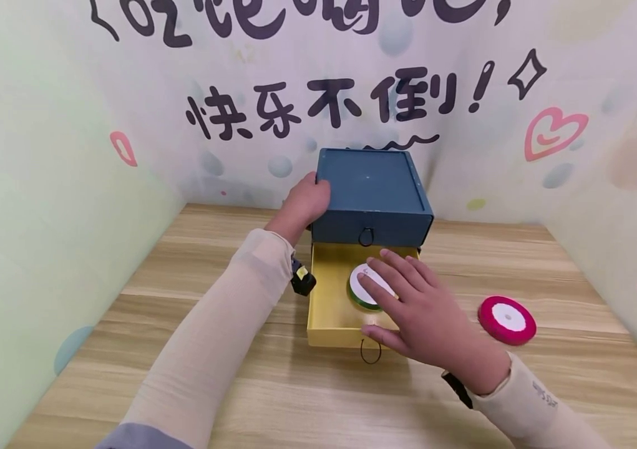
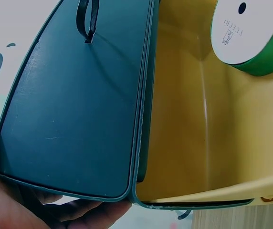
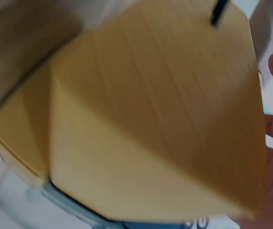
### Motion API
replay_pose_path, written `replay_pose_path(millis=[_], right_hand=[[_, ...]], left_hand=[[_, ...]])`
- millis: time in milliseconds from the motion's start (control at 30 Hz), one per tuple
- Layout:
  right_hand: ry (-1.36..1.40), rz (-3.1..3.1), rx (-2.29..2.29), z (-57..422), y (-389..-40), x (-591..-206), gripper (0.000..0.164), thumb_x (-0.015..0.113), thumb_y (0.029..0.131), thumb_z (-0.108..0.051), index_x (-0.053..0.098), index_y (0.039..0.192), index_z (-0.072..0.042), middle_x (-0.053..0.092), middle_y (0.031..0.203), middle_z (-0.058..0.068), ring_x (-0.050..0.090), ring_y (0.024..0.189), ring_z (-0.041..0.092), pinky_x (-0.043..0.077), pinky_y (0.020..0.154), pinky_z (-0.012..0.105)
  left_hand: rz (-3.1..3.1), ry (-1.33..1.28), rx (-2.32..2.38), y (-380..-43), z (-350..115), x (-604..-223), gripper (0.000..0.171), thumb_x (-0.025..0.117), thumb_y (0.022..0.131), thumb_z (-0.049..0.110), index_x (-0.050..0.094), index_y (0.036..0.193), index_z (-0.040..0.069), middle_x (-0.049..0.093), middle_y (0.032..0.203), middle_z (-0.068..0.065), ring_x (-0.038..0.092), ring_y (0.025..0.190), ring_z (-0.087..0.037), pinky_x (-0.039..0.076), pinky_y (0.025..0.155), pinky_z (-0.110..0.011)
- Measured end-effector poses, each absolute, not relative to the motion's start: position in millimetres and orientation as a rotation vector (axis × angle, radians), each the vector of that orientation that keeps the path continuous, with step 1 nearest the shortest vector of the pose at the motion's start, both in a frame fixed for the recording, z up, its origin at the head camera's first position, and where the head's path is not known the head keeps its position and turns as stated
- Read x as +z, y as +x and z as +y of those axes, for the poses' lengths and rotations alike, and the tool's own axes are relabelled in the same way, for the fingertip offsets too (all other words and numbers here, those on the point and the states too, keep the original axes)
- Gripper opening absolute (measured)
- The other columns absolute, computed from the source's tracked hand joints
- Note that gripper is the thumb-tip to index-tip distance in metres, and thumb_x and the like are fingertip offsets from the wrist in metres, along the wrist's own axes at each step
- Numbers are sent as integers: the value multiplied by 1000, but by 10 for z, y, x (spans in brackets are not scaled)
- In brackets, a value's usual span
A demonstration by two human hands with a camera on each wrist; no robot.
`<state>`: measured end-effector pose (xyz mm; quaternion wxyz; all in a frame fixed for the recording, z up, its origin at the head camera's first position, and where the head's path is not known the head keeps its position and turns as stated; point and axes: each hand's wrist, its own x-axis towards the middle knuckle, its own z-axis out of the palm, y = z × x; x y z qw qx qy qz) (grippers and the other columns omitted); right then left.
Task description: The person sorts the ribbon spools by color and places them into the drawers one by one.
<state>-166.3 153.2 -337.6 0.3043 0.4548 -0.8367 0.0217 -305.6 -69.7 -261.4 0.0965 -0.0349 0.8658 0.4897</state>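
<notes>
Sleeves: beige, with the left sleeve [image 1: 217,318] reaching forward past the drawer's left side and the right sleeve [image 1: 537,405] coming in from the lower right corner.
Wristbands: a dark band with a small device shows at each cuff.
Tabletop: the wood-grained table [image 1: 296,399] runs beneath everything, back to the printed wall.
Lower loop: a thin black loop [image 1: 371,362] hangs from the front of the yellow drawer.
Right hand: the right hand [image 1: 427,317] is spread wide, palm down, its fingers nearly straight over the drawer's right part; whether a fingertip touches the spool cannot be told.
Red spool: a red ribbon spool [image 1: 508,319] with a white centre lies flat on the table, to the right of the drawer and apart from it.
Yellow drawer: the yellow drawer [image 1: 326,299] stands well out from under the blue drawer front.
Green spool: the green ribbon spool [image 1: 358,289] lies flat inside the yellow drawer, white face up, partly covered by the right hand's fingers.
Upper loop: a black strap loop [image 2: 81,21] is fixed to the blue front.
Left hand: the left hand [image 1: 305,202] grips the blue box [image 1: 371,181] at its left side, thumb at the top edge.
Back wall: black lettering [image 1: 334,103] and a pink heart [image 1: 555,138] are printed on it.
</notes>
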Motion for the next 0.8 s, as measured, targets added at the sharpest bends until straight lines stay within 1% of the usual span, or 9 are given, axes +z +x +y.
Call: replay_pose_path(millis=[133,200,400,533,667,800], right_hand=[[1134,-2202,102,1453,-1641,-3506,72,31,102,-61,49,143,-5,45,146,19,34,140,38,32,108,59],[1089,-2193,106,1418,-1634,-3553,74,31,101,-62,47,144,-4,43,147,21,32,141,40,30,109,59],[949,-2215,36,1349,-1640,-3609,79,24,101,-64,39,148,-3,31,155,23,20,146,41,22,112,61],[924,-2225,10,1310,-1664,-3600,83,22,99,-68,35,152,-4,28,157,24,16,147,42,20,113,62],[944,-2209,-13,1284,-1716,-3586,91,23,95,-75,30,155,-6,25,159,23,16,147,42,18,113,64],[947,-2214,-38,1279,-1813,-3573,100,23,90,-81,23,158,-7,21,160,24,13,148,42,18,112,65]], left_hand=[[2567,-111,1450,-3049,-703,-2612,57,25,108,41,16,161,20,27,161,-4,38,138,-29,39,107,-47],[2573,-110,1447,-3045,-704,-2613,57,25,108,41,15,161,20,26,161,-3,36,140,-29,38,108,-47],[2587,-99,1444,-3032,-695,-2613,57,25,108,39,16,161,19,26,161,-4,37,139,-28,39,108,-46],[2594,-94,1440,-3024,-696,-2619,58,24,108,40,15,161,19,26,161,-4,37,139,-28,38,108,-47],[2607,-82,1428,-3028,-700,-2625,58,24,108,40,12,161,19,24,163,-5,34,141,-28,36,110,-48],[2603,-62,1430,-3041,-701,-2631,58,24,108,40,13,161,18,25,162,-6,36,140,-29,36,110,-48]])
